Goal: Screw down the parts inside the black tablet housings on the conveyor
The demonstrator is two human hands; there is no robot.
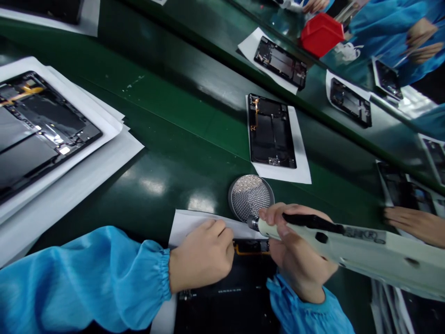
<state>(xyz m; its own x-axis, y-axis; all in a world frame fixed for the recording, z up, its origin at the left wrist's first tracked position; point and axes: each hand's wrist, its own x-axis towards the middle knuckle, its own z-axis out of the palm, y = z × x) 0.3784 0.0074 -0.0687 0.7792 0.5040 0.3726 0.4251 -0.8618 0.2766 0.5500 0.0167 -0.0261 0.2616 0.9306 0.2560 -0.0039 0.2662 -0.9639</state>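
My right hand (299, 246) grips a pale electric screwdriver (375, 253) that slants in from the right. Its metal tip end is at the near rim of a round dish (251, 197) with a perforated surface and a patch of small shiny bits, probably screws. Curled closed, my left hand (203, 253) rests over the top edge of an opened black tablet (225, 297); its fingertips are hidden beneath it. White paper (189, 222) lies under that tablet, whose lower part runs out of view.
Another opened tablet (273, 132) lies on paper beyond the dish. At left, a large opened tablet (45, 123) sits on stacked sheets. More units and a red bin (321, 35) line the far bench. A co-worker's hand (415, 225) is at right.
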